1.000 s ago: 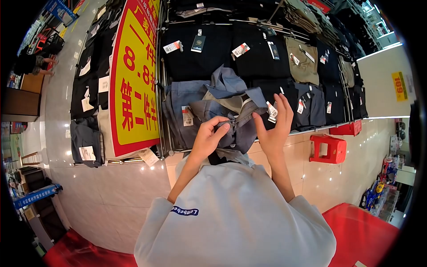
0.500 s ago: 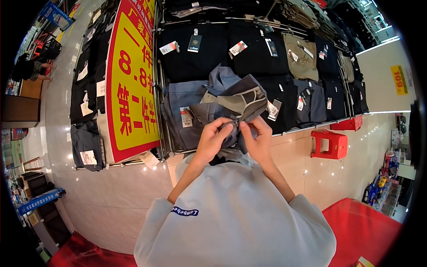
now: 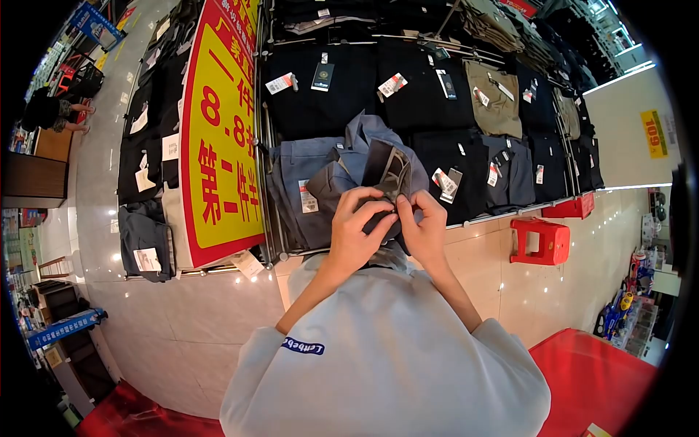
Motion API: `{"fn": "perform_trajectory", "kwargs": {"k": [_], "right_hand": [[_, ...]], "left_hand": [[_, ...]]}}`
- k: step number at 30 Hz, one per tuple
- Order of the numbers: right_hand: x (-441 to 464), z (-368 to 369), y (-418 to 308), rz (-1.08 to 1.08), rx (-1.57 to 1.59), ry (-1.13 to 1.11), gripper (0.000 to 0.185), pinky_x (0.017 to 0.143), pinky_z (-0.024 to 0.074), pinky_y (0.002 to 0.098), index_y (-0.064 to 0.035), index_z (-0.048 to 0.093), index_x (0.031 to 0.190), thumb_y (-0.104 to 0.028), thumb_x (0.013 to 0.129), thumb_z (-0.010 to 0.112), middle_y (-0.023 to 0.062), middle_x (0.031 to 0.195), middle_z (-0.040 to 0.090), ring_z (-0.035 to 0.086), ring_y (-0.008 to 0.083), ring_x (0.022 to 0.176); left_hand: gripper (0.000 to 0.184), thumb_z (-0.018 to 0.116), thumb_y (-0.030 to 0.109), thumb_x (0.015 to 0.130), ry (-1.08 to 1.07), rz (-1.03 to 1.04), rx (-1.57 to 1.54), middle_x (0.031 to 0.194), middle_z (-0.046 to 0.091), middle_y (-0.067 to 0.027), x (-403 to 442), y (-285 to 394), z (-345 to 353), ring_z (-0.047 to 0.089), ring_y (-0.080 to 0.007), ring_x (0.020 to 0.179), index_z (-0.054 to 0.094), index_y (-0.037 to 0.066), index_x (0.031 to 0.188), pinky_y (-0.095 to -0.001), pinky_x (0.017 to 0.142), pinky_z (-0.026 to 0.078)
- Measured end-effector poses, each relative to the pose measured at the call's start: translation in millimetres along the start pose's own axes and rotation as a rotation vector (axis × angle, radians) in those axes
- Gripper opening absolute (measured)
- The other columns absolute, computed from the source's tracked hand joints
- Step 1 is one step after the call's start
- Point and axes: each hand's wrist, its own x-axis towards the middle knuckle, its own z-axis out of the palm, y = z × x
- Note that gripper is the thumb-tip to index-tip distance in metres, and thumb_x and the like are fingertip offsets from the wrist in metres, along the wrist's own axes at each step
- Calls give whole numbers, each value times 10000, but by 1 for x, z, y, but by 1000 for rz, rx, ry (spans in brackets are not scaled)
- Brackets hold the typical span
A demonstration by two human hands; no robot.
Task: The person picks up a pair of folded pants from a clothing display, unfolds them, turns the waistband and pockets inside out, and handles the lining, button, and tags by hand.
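A pair of grey trousers (image 3: pixel 336 179) is bunched in front of me, its dark waistband standing up with the lighter lining showing. My left hand (image 3: pixel 358 227) pinches the waistband with thumb and curled fingers. Close beside it, my right hand (image 3: pixel 422 222) is closed on the same waistband, thumb toward the left hand. The exact spot between the fingertips is partly hidden. Under the bunched pair lie folded blue-grey trousers (image 3: pixel 295 156) with a white and red price tag (image 3: pixel 309 197).
Folded black trousers (image 3: pixel 320 109) with tags fill the rack ahead. A yellow and red sign (image 3: pixel 222 131) stands at its left. A red stool (image 3: pixel 539 241) is on the floor to the right. Red covering (image 3: pixel 590 379) lies near me at lower right. Another person (image 3: pixel 51 109) is far left.
The waistband opening has narrowed and turned more upright. My left hand has shifted slightly right and turned, its fingers more curled; both hands still grip the trousers.
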Motion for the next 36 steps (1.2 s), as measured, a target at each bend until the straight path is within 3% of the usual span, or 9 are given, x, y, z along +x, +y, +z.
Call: {"fn": "perform_trajectory", "kwargs": {"k": [7,13,14,18,20,27,30,33,36], "right_hand": [[-5,1,1,26,-17,23,265,549,399,324,34,511,722,-66,902,677,121,649,511,502,208,573],[-12,1,2,13,149,-125,124,670,452,329,37,556,873,-42,900,648,157,792,567,552,257,714],[-14,0,5,-3,131,-185,119,714,465,341,28,566,956,-19,881,645,169,868,591,579,301,779],[-18,7,7,-91,127,-196,166,749,484,354,21,580,1005,15,854,650,171,891,612,616,354,833],[-17,7,7,-36,122,-219,170,756,483,347,20,581,1010,11,856,653,169,893,616,617,346,828],[-18,16,32,38,371,-292,211,740,470,323,18,522,1018,-70,908,679,134,863,604,583,216,789],[-13,6,27,82,291,-349,247,731,460,305,12,493,1028,-99,920,685,112,836,571,532,167,781],[-14,7,25,88,292,-325,249,724,450,288,10,487,1025,-87,911,686,104,823,554,510,153,779],[-15,9,21,114,282,-292,213,701,417,243,-15,494,1018,-39,895,666,31,828,516,470,93,768]], "left_hand": [[182,776,-25,756,85,73,87,1013,638,-102,-3,3,6,630,-280,917,689,26,909,-348,769,514],[136,744,9,813,121,-29,24,904,623,-95,-8,0,7,637,-265,714,678,41,928,-340,617,511],[124,733,7,825,132,-41,17,905,622,-95,-8,-1,6,639,-254,705,677,46,928,-330,597,504],[118,709,-17,840,114,-82,-32,923,608,-99,-9,-4,3,635,-241,737,658,24,938,-314,644,505],[115,700,-47,838,95,-111,-54,938,597,-107,-10,-3,2,634,-226,791,644,-7,929,-303,704,515],[93,667,-41,886,64,-194,-191,982,566,-80,-11,-4,0,613,-147,798,619,-20,963,-252,690,505],[78,651,-23,911,42,-236,-289,997,552,-62,-11,-4,-1,591,-115,808,604,-29,973,-227,692,491],[74,640,-7,928,24,-251,-314,1002,543,-53,-11,-9,1,574,-100,820,591,-34,977,-215,696,482],[79,639,6,933,14,-285,-299,995,543,-53,-12,-14,2,568,-102,824,581,-30,973,-221,705,479]]}}
